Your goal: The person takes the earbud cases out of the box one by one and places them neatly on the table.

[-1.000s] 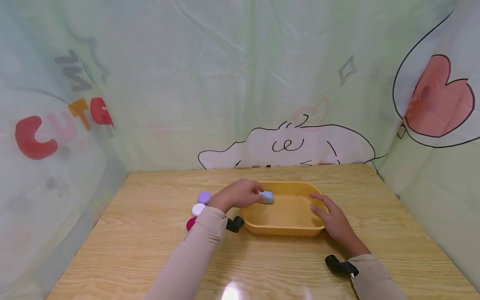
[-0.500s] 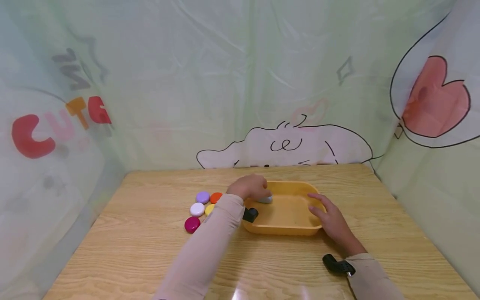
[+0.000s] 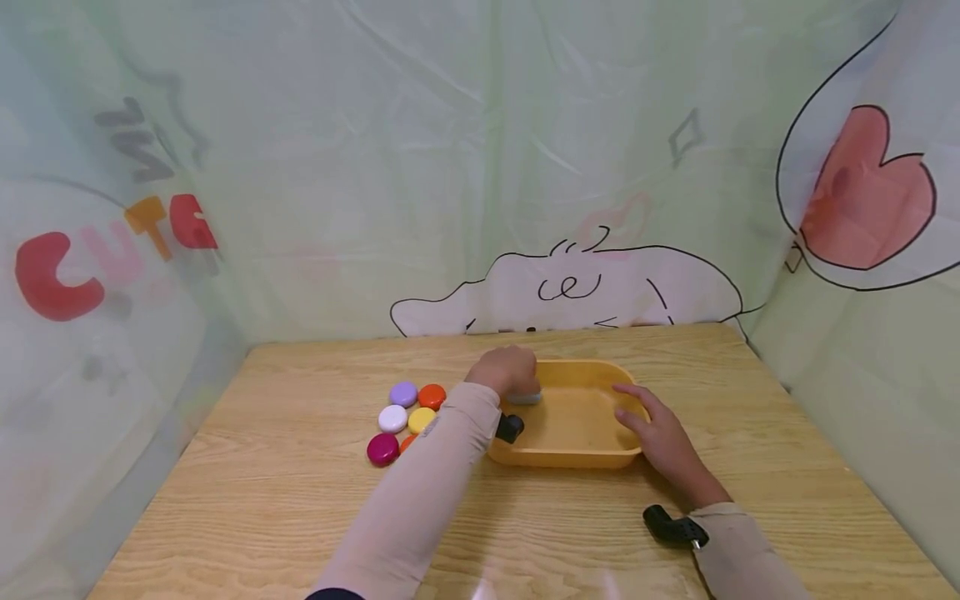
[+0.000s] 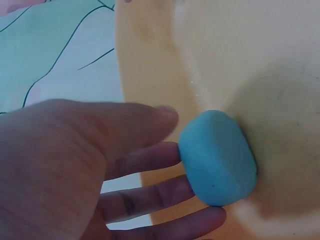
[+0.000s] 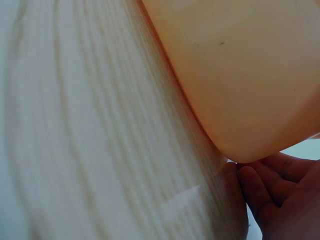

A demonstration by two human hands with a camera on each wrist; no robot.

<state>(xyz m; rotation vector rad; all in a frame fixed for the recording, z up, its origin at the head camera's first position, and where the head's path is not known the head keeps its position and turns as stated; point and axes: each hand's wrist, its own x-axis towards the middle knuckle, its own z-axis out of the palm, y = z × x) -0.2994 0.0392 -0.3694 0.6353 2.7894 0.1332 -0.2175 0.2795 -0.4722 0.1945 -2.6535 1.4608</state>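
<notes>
My left hand (image 3: 506,371) reaches over the left side of a yellow-orange tray (image 3: 577,423). In the left wrist view, its fairly straight fingers (image 4: 150,197) lie against the side of a light-blue rounded block (image 4: 217,160), and the thumb stands close by, apart from the block. The hand covers most of this block (image 3: 527,399) in the head view, where it sits inside the tray near the left wall. At the tray's right end, my right hand (image 3: 663,433) rests with fingers spread around the rim; in the right wrist view its fingertips meet the tray's corner.
Left of the tray lie several glossy round discs: lilac (image 3: 403,394), red-orange (image 3: 432,397), white (image 3: 392,418), yellow (image 3: 422,421), magenta (image 3: 383,449), and an orange one (image 3: 408,442) partly behind my left sleeve. A printed curtain (image 3: 337,208) hangs behind the wooden table (image 3: 225,500).
My left hand and forearm have shifted right, the hand now covering more of the blue block. Discs that the sleeve hid have come into view. My right hand stays at the tray's end.
</notes>
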